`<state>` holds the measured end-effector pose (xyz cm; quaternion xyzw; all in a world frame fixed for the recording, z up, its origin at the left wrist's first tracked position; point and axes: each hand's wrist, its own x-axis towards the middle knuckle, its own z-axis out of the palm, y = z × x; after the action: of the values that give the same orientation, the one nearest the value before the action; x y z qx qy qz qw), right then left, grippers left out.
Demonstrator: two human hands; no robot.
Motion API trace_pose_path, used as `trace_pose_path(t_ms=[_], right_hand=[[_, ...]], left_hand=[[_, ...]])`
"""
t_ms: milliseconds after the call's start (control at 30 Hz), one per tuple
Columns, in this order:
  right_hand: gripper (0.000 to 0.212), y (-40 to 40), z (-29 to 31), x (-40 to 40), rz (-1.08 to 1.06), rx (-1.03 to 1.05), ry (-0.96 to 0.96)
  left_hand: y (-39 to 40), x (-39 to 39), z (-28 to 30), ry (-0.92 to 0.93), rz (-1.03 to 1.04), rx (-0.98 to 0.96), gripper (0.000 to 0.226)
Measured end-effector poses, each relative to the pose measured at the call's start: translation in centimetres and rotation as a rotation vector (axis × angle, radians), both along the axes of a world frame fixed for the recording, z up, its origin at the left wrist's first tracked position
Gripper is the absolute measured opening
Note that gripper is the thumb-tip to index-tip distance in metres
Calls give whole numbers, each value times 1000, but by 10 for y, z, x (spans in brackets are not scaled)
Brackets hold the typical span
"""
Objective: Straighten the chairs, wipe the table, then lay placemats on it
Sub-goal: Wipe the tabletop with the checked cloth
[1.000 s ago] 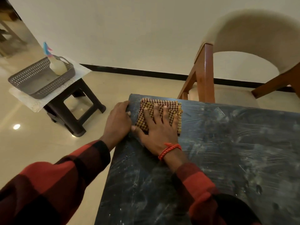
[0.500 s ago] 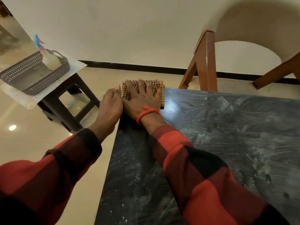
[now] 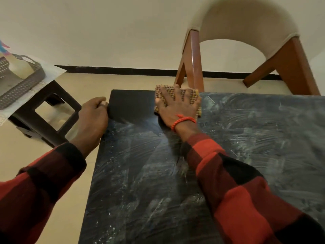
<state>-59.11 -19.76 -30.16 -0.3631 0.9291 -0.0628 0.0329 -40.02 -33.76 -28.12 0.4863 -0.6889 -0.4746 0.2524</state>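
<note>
Dim, warm indoor light; soft shadows; dull sheen on table (image 3: 263, 138) showing streaky smears; strong wide-angle bowing at edges, chair (image 3: 246, 29) stretched; slight softness overall, sleeves nearest the lens least sharp.

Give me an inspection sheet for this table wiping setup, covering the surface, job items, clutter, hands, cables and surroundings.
Surface: dark table, smeared with whitish streaks; far left corner looks wiped dark.
Job's things: checked cloth lying flat at the far edge; chair beyond that edge; no placemats seen.
Clutter: nothing seen on the table besides the cloth.
Hands: right hand flat on the cloth, fingers spread; left hand curled over the table's left edge.
Cables: nothing seen.
Surroundings: dark stool on the left carrying a grey basket with a spray bottle inside; cream floor, pale wall.
</note>
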Motion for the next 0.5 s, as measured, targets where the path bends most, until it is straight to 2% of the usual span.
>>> trace_pose_path(t_ms=[233, 400, 500], right_hand=[[59, 81, 6, -44, -243, 82, 11], [60, 69, 4, -36, -283, 101, 6], [59, 48, 3, -12, -225, 72, 25]], left_hand=[[-1, 8, -5, 57, 42, 141, 29], [-1, 13, -5, 89, 37, 203, 33], [-3, 15, -2, 96, 4, 233, 38]])
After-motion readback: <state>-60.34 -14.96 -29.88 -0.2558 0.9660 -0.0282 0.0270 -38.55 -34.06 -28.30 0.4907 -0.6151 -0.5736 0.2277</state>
